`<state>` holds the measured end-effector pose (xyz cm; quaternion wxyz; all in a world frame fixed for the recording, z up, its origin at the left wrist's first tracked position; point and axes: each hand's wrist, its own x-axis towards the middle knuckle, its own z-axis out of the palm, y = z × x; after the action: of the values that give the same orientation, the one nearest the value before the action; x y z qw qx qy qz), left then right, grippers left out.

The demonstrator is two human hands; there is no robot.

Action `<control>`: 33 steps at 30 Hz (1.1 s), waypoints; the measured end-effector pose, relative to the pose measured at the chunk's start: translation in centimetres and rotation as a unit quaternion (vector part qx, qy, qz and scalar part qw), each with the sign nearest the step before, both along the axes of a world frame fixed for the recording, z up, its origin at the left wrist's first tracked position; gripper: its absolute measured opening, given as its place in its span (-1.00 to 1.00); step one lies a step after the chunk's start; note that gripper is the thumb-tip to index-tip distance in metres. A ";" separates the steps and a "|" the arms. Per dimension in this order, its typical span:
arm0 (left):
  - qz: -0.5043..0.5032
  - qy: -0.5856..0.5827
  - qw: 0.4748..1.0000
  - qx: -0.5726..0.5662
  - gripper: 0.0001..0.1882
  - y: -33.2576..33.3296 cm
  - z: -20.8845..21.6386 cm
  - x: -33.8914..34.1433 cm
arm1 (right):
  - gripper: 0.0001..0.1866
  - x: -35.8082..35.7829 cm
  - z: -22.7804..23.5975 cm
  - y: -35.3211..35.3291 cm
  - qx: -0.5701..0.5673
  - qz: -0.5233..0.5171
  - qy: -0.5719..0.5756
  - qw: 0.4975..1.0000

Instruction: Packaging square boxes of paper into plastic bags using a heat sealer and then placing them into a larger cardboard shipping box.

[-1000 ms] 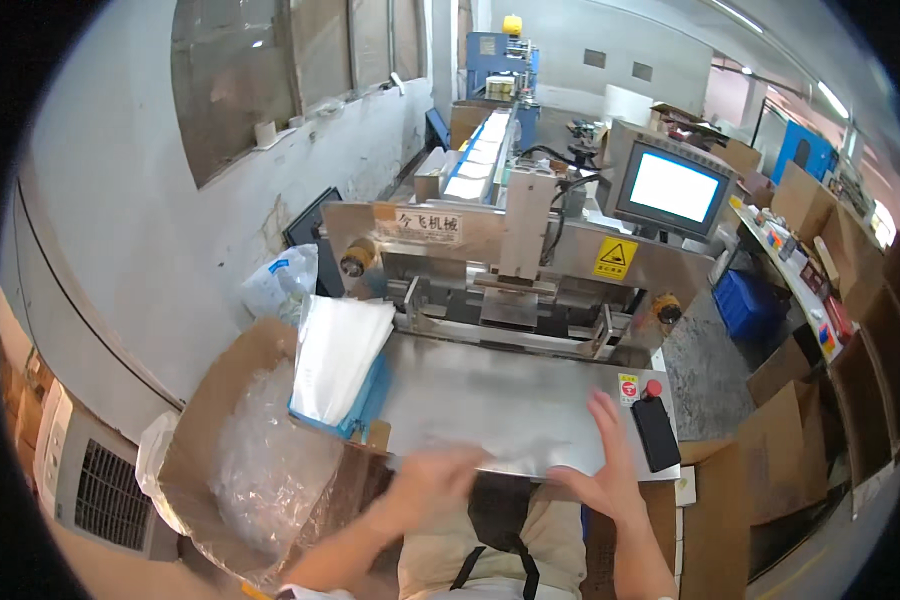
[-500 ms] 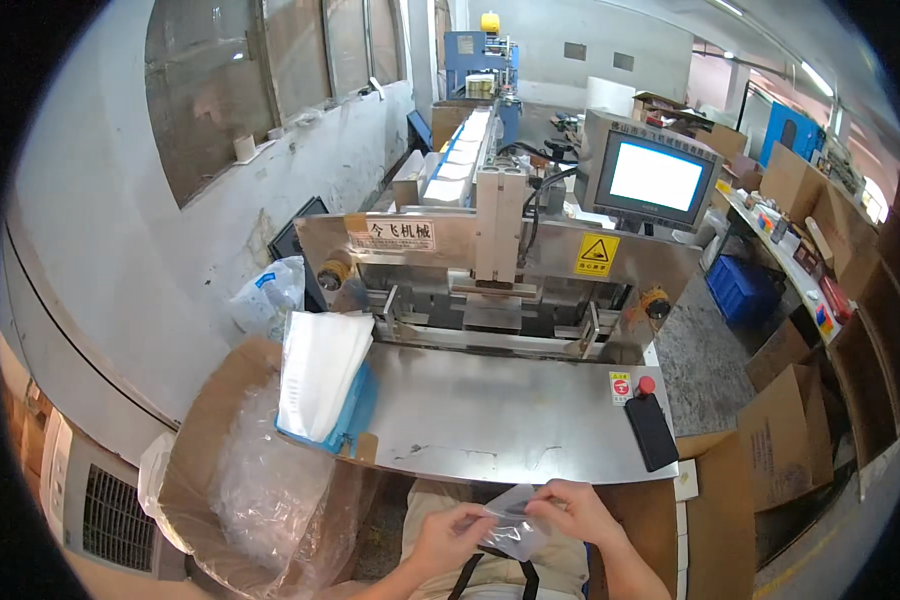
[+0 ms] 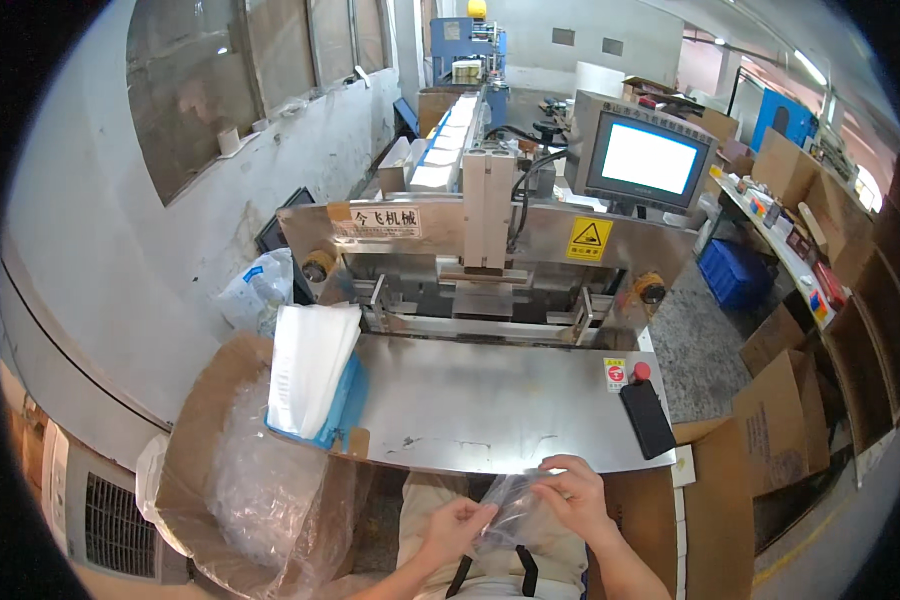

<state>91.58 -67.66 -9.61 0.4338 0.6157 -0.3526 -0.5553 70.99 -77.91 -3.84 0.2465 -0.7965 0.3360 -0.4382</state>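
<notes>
A clear plastic bag (image 3: 510, 506) is stretched between my two hands above my lap, just off the front edge of the metal worktable (image 3: 470, 400). My left hand (image 3: 460, 523) pinches its left side with thumb and fingers. On the bag's other side, my right hand (image 3: 574, 494) grips it near the top edge. Both hands are closed on the film. To the left, a stack of white sheets or bags (image 3: 310, 368) leans in a blue holder (image 3: 344, 405) on the table.
A large carton (image 3: 195, 455) lined with clear plastic stands at my left. Across the table's back sits a metal machine (image 3: 410, 235) with a lit screen (image 3: 650, 160). A black phone-like slab (image 3: 648, 420) lies near a red button (image 3: 641, 371). Open cartons (image 3: 770, 420) stand at right.
My right hand has risen a little with the bag, which now spreads wider between my hands. The whole view has shifted slightly.
</notes>
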 end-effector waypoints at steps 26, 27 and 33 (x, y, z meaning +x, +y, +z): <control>-0.457 -0.310 0.817 -0.167 -0.68 -15.2 11.2 11.5 | -0.86 -0.4 2.1 -11.6 0.149 0.265 0.127 0.944; -0.465 -0.316 0.820 -0.110 -0.68 -16.8 11.1 12.0 | -0.81 0.3 1.5 -13.0 0.181 0.242 0.156 0.941; -0.406 -0.282 0.866 -0.071 -0.63 -28.5 5.9 17.0 | -0.81 5.7 -3.3 -22.8 0.313 0.212 0.064 0.924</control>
<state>108.60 -96.21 -3.70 0.0950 0.5160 -0.7173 -0.4585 76.65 -100.74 -7.18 0.5483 -0.7578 0.2940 -0.1967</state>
